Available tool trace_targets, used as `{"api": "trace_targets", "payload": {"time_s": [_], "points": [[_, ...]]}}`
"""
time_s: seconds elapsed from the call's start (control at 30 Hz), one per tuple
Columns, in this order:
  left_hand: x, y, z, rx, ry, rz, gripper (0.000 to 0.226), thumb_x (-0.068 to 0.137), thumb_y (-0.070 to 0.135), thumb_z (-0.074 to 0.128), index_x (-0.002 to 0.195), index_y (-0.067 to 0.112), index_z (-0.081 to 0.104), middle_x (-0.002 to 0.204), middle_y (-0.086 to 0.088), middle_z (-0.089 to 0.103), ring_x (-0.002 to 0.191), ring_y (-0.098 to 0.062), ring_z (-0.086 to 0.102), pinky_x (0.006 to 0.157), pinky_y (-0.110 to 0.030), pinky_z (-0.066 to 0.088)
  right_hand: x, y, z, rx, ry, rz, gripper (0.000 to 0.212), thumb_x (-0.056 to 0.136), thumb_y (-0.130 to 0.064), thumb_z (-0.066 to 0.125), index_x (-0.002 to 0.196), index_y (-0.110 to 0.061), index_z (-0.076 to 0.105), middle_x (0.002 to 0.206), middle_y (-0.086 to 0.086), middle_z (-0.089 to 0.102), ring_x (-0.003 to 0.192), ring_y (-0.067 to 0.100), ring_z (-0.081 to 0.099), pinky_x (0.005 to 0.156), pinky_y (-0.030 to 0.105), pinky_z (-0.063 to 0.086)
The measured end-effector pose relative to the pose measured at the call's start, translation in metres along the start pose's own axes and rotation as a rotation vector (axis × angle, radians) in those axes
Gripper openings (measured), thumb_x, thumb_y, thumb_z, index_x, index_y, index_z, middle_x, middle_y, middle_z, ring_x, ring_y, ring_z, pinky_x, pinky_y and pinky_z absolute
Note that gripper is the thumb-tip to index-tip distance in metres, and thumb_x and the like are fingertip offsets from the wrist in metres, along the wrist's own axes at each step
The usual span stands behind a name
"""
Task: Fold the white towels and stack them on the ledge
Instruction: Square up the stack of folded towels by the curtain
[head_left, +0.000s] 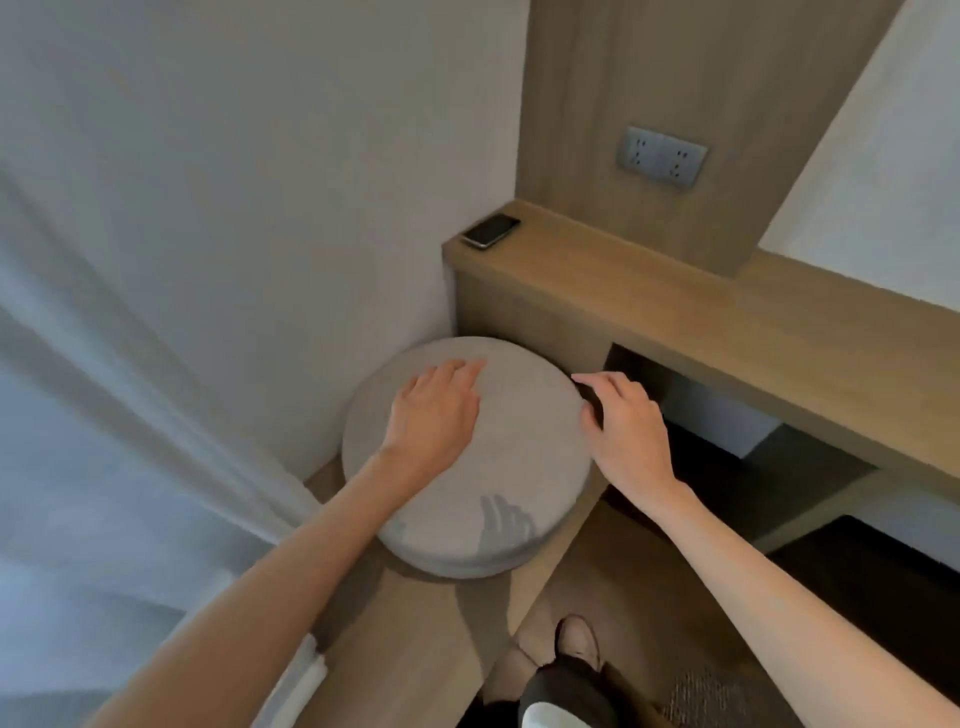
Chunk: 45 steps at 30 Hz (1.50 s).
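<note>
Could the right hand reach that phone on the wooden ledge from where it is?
Probably yes. The phone lies uncovered at the end of the ledge, and nothing stands between it and the right hand, which is at the rim of the stool.

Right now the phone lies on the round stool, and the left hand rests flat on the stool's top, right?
No: the head view shows the phone on the wooden ledge, not the stool. The left hand does rest flat on the stool's top.
</note>
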<state>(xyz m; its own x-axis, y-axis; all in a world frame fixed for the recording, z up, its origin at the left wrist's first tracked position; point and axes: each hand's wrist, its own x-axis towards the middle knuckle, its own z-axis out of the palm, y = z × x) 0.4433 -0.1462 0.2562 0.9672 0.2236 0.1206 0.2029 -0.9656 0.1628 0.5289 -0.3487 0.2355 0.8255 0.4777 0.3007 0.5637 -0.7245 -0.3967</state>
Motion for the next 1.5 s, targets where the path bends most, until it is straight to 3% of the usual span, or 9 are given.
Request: {"api": "trace_targets", "payload": {"time_s": [0.23,0.57,0.83,1.13,1.5], "points": [[0.14,0.125,0.008,0.006,0.044,0.18,0.046,0.101,0.031,0.032,0.146,0.021,0.033,0.141,-0.001,0.045,0.124,-0.02,0.047,0.097,-0.036,0.04,0.066,0.132,-0.058,-0.033,0.066,0.144,0.031,0.096,-0.023,0.051,0.127,-0.02,0.056,0.122,-0.001,0.059,0.114,0.015,0.053,0.095,0.033,0.045],[0.269,0.249,0.016,-0.083,0.082,0.405,0.045,0.101,0.032,0.034,0.145,0.023,0.034,0.142,0.0,0.045,0.129,-0.015,0.043,0.106,-0.033,0.034,0.12,0.256,-0.122,-0.011,0.144,0.349,0.034,0.096,-0.019,0.05,0.13,-0.018,0.054,0.127,-0.001,0.056,0.119,0.013,0.049,0.102,0.03,0.036],[0.321,0.302,0.025,-0.161,0.09,0.56,0.045,0.101,0.033,0.033,0.146,0.023,0.032,0.139,0.001,0.048,0.127,-0.014,0.044,0.107,-0.033,0.033,0.123,0.308,-0.143,0.006,0.264,0.544,0.032,0.095,-0.019,0.051,0.126,-0.021,0.056,0.127,-0.005,0.055,0.119,0.009,0.048,0.1,0.025,0.029],[0.355,0.396,0.02,-0.171,0.066,0.766,0.046,0.101,0.033,0.032,0.146,0.023,0.03,0.138,-0.002,0.049,0.126,-0.018,0.045,0.104,-0.034,0.034,0.105,0.359,-0.195,-0.009,0.384,0.708,0.031,0.095,-0.017,0.05,0.125,-0.021,0.056,0.128,-0.006,0.055,0.119,0.008,0.048,0.105,0.031,0.035],[0.381,0.58,0.059,-0.233,0.016,0.874,0.044,0.101,0.03,0.033,0.144,0.022,0.036,0.134,-0.003,0.051,0.119,-0.023,0.049,0.095,-0.035,0.036,0.065,0.505,-0.272,-0.088,0.432,0.799,0.029,0.094,-0.019,0.05,0.121,-0.021,0.059,0.125,-0.003,0.056,0.118,0.015,0.049,0.1,0.036,0.038]]}}
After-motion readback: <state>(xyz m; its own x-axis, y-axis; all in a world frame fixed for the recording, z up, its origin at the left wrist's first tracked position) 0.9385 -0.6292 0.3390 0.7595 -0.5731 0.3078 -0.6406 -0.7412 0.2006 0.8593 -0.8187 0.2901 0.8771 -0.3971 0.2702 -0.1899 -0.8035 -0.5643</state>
